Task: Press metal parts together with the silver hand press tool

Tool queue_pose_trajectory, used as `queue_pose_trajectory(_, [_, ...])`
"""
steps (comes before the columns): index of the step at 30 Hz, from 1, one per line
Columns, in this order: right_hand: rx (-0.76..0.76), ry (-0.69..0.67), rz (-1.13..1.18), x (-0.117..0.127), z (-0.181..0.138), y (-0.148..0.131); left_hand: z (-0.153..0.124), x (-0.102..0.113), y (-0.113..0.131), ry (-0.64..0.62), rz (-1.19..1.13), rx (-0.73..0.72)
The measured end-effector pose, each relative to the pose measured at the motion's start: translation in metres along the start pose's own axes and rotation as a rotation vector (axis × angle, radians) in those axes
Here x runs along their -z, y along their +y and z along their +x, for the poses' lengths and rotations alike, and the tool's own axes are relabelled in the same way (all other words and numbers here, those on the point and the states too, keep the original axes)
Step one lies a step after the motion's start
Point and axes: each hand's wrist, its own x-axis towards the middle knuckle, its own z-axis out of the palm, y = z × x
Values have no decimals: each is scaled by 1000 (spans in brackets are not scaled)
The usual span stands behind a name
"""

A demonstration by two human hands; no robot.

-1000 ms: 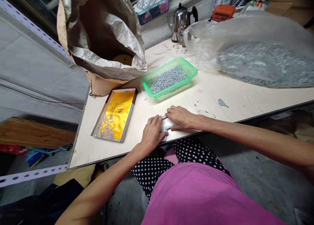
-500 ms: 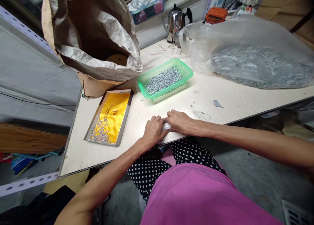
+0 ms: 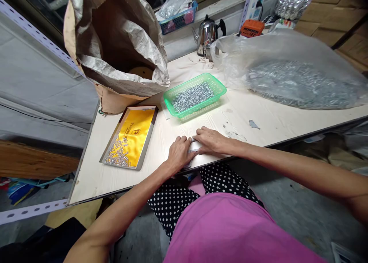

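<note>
My left hand [image 3: 178, 154] and my right hand [image 3: 211, 139] lie side by side at the near edge of the pale wooden table [image 3: 270, 119], fingers curled down over small silvery metal pieces [image 3: 194, 148] that show between them. Most of what they cover is hidden. Just beyond the hands stands a green plastic basket [image 3: 220, 87] filled with several small metal pins. To the left lies a shallow box lid with a yellow lining [image 3: 138, 127], with more pins heaped at its near end.
A big open brown paper sack [image 3: 120, 44] stands at the table's back left. A large clear plastic bag of metal parts [image 3: 290, 71] covers the right side. A steel kettle [image 3: 207, 34], an orange device [image 3: 252, 27] and a blue basket [image 3: 178, 20] sit behind.
Both hands drew closer together over the metal pieces and stayed at the table's edge. The view shifted slightly; nothing else on the table moved.
</note>
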Motion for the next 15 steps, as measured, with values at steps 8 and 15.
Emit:
queue_pose_trajectory(8, [-84,-5,-16,4,24,18,-40,-52,23,249,-146,-171])
queue_pose_trajectory(15, [-69,49,-153,13,50,-9,-43,-57,34,317,-233,-120])
